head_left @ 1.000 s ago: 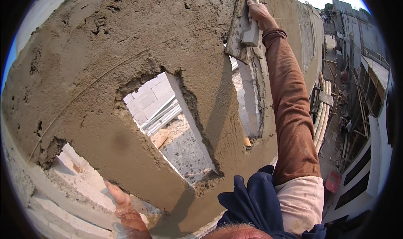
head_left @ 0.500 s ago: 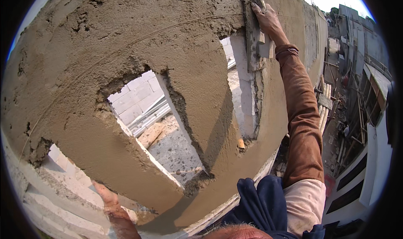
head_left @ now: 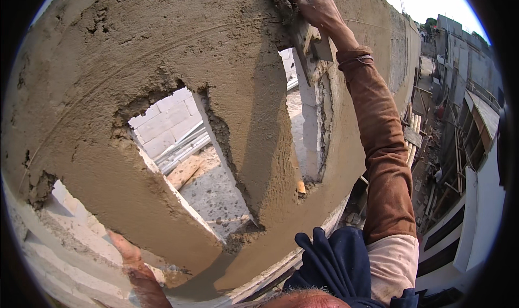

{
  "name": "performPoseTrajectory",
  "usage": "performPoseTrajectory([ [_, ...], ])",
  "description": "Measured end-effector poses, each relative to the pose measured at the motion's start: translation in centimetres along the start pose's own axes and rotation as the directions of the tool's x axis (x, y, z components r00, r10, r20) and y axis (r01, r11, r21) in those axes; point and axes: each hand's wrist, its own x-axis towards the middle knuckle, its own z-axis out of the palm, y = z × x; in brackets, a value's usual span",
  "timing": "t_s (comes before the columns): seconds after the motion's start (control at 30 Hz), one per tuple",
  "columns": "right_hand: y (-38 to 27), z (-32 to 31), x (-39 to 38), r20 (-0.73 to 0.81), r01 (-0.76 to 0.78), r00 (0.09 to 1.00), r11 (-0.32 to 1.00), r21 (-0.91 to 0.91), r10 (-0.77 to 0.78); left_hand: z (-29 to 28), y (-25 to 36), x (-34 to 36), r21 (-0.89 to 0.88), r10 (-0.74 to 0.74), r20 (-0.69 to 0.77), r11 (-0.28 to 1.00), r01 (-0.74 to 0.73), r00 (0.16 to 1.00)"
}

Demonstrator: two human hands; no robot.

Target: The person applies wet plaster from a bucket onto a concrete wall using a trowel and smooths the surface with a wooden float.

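Observation:
High on the wall, my right hand is closed round a mortar-caked wooden float. The float is tilted against the wet brown plaster, by the upper end of the narrow opening. Low on the left, my left hand is at the edge of another opening, against the plastered strip. Its fingers are mostly hidden there. Between the hands is a wider slanting opening with ragged mortar edges and pale block sides.
Through the middle opening show a block wall, metal lengths and a piece of wood. A small orange piece sticks out at the narrow opening's bottom. On the right, far below, lies a cluttered alley with poles.
My right hand and the float have moved up and left across the plaster, and the arm's shadow has shifted left. My left hand stays at the edge. The view has shifted slightly.

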Motion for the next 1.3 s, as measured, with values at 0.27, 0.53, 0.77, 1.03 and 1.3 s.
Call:
performPoseTrajectory([
  [0.27, -15.6, -0.3, 2.4, 0.148, 0.239, 0.951, 0.948, 0.212, -0.273, -0.5, 1.1, 1.1, 0.065, 0.029, 0.281, 0.997, -0.049, 0.959],
  [0.53, -5.8, 2.7, 4.4, -0.300, 0.707, 0.551, 0.626, -0.328, -0.779, -0.8, 0.8, 1.3, -0.005, -0.057, 0.218, 0.998, 0.060, 0.974],
  [0.77, 17.9, -4.2, -2.8, -0.055, 0.146, 0.985, 0.965, -0.219, -0.162, 1.3, 1.7, -0.2, -0.067, -0.134, 0.077, 0.988, 0.139, 0.988],
  [1.03, 1.9, -4.1, -0.3, 0.093, 0.070, 0.993, 0.997, 0.018, -0.071, 0.2, 2.3, 0.5, -0.031, 0.020, 0.125, 0.999, -0.016, 0.992],
  [1.3, -17.2, -3.7, 4.0, 0.089, 0.140, 0.980, 0.936, 0.324, -0.177, 2.2, 0.1, -0.1, 0.050, 0.091, 0.088, 0.994, -0.096, 0.992],
])
